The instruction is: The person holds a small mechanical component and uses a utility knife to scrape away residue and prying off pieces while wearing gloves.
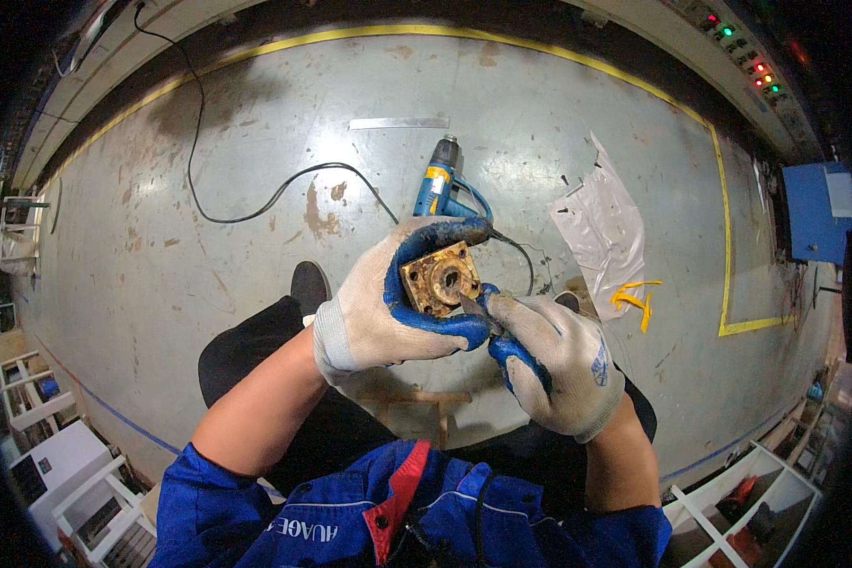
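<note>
My left hand [374,293], in a white glove with a blue coated palm, is closed around a square metal flange [433,289]. The flange is yellowish and stained brown, with corner holes and a raised ring around a round bore. My right hand [554,355], gloved the same way, is closed on a small blade-like tool [470,304]. The tool's thin tip reaches the lower right edge of the flange, near the ring; its handle is mostly hidden by my fingers. Just beyond my hands a blue heat gun [435,180] lies on the floor.
A black cord [284,189] trails over the grey floor. Further off lies a flat metal strip [398,123]. To the right are a white plastic sheet [601,227] with small dark pieces and some yellow strips [639,301]. White shelving [748,516] stands at the lower right.
</note>
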A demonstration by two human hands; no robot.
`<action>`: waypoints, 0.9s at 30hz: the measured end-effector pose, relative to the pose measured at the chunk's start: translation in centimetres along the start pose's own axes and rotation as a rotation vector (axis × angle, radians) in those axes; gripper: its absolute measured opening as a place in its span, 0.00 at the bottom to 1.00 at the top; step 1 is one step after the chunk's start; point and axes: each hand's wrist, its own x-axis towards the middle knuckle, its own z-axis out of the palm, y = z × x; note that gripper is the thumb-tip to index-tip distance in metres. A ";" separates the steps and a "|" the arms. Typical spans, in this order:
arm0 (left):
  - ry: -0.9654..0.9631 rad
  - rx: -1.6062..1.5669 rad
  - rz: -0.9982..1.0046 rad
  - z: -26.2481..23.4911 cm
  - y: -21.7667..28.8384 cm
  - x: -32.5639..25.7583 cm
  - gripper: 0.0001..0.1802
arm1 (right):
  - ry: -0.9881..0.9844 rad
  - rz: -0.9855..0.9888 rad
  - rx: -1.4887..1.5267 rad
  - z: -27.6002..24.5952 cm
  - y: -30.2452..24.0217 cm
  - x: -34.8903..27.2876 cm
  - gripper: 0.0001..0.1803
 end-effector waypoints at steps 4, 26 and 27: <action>0.030 -0.076 -0.019 0.7 0.1 0.1 0.51 | -0.013 0.015 0.001 0.0 -0.5 0.1 0.28; 0.084 -0.101 0.028 2.2 0.2 -0.5 0.44 | 0.002 -0.007 -0.021 0.4 -1.1 -0.9 0.30; 0.079 -0.077 0.032 2.2 0.3 -0.4 0.44 | 0.002 -0.004 -0.024 0.5 -1.0 -1.0 0.30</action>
